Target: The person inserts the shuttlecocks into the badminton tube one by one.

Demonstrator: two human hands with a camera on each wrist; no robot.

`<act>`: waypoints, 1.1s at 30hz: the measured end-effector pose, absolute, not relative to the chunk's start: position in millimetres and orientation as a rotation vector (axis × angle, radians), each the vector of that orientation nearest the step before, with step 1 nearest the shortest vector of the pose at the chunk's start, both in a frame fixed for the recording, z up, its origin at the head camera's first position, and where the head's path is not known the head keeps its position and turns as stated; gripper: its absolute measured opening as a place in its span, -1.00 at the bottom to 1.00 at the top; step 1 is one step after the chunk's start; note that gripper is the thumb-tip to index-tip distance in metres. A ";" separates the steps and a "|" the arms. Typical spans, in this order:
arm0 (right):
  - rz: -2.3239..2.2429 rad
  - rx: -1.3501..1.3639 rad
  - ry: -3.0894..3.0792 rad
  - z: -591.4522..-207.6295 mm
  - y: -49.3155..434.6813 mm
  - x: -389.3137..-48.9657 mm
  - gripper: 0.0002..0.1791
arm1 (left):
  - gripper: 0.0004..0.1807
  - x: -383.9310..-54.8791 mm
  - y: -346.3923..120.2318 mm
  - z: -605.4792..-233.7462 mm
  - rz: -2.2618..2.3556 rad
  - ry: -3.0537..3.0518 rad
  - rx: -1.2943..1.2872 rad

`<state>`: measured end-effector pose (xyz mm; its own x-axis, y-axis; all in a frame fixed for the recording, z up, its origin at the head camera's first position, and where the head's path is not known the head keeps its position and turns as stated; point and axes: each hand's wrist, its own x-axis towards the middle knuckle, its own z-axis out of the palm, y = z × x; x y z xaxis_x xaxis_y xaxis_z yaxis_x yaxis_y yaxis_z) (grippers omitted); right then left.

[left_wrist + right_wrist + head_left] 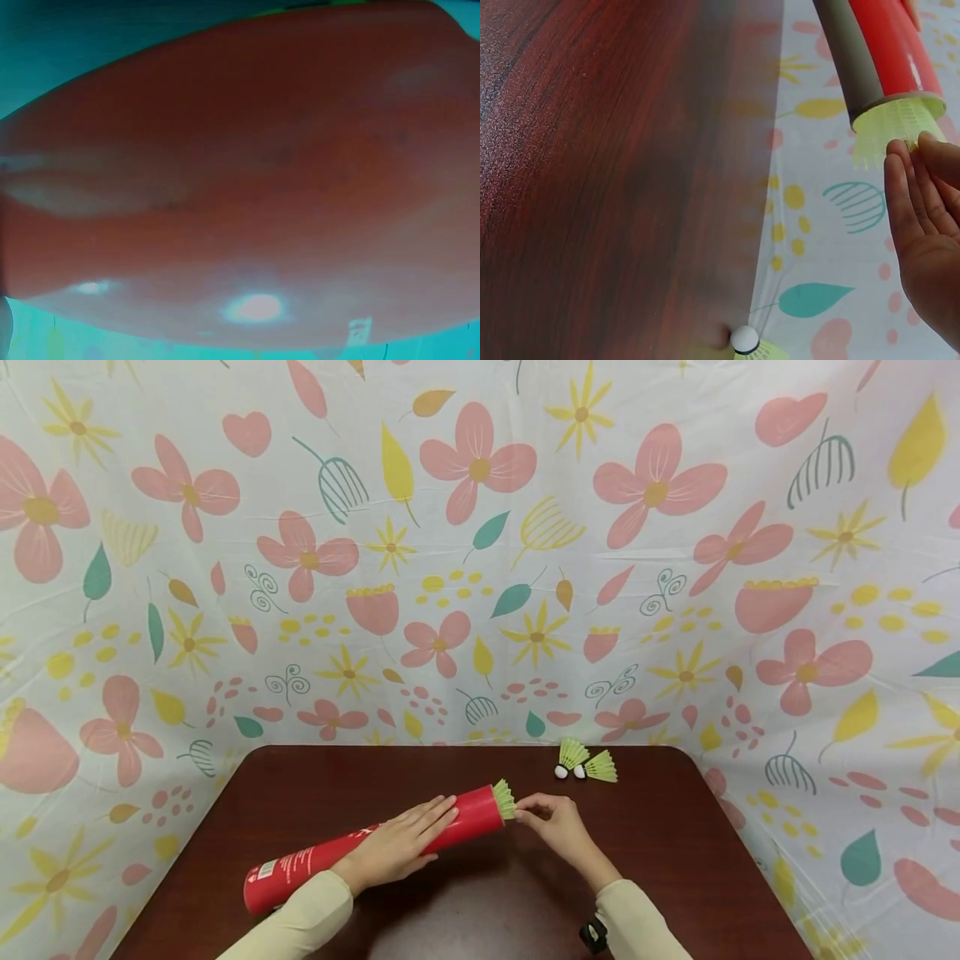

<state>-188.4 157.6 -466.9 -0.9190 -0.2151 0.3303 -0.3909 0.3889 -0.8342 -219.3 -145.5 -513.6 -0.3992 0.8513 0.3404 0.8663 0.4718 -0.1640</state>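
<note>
A red shuttlecock tube point(315, 857) lies slanted over the table, its mouth toward the right and raised. My left hand point(401, 845) holds it, fingers across the top and thumb along the near side. A yellow-green shuttlecock point(504, 802) sticks skirt-first out of the mouth. In the right wrist view the same shuttlecock point(889, 129) shows its skirt outside the rim, its cork hidden in the tube. My right hand point(558, 828) pinches the skirt's edge between thumb and fingertips. The left wrist view is filled by the blurred tube point(247, 187).
Two more yellow-green shuttlecocks with white corks, one upright-leaning point(573, 755) and one on its side point(600, 767), lie near the back edge of the dark brown table point(465, 910). Behind it hangs a flowered cloth point(480, 568).
</note>
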 end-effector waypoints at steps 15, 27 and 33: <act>1.577 0.558 -2.444 -505.9 159.8 -210.1 -0.95 | 0.04 -219.4 -147.0 -515.9 -0.067 -2.351 -1.446; 1.567 0.568 -2.470 -507.1 150.9 -212.5 -0.94 | 0.05 -219.3 -144.6 -515.4 -0.080 -2.363 -1.456; 1.546 0.606 -2.458 -509.4 148.3 -213.6 -0.91 | 0.06 -218.1 -144.9 -515.5 -0.095 -2.377 -1.457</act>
